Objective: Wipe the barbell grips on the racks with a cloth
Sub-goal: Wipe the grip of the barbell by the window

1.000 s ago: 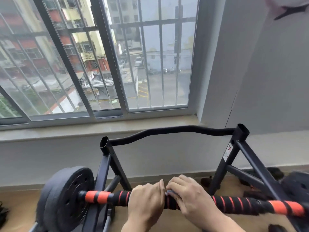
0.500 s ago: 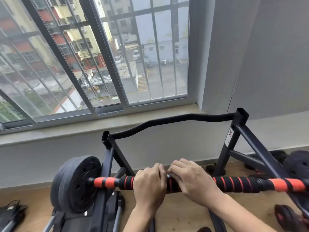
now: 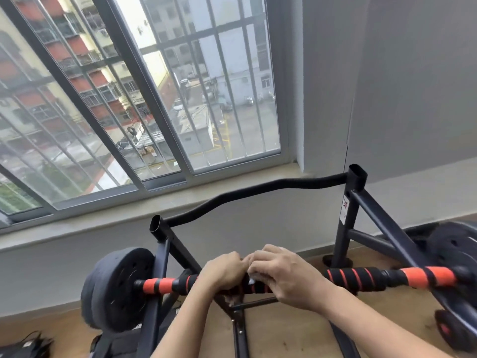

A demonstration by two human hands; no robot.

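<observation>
A barbell with a black and orange striped foam grip (image 3: 353,277) lies across a dark metal rack (image 3: 347,215), with dark weight plates (image 3: 121,288) at its left end and more at the right. My left hand (image 3: 223,271) and my right hand (image 3: 286,276) sit side by side on the middle of the grip, fingers curled over the bar. A small piece of white cloth (image 3: 251,280) shows between the two hands and under my right fingers; most of it is hidden.
A curved black bar (image 3: 247,195) joins the rack's two uprights behind the barbell. A barred window (image 3: 144,99) and its sill run along the back, a grey wall stands to the right. Black items (image 3: 23,347) lie on the wooden floor at the lower left.
The camera has tilted and moved closer, so the rack and barbell look larger and slanted. Both hands stay together on the middle of the grip, with only slight shifts.
</observation>
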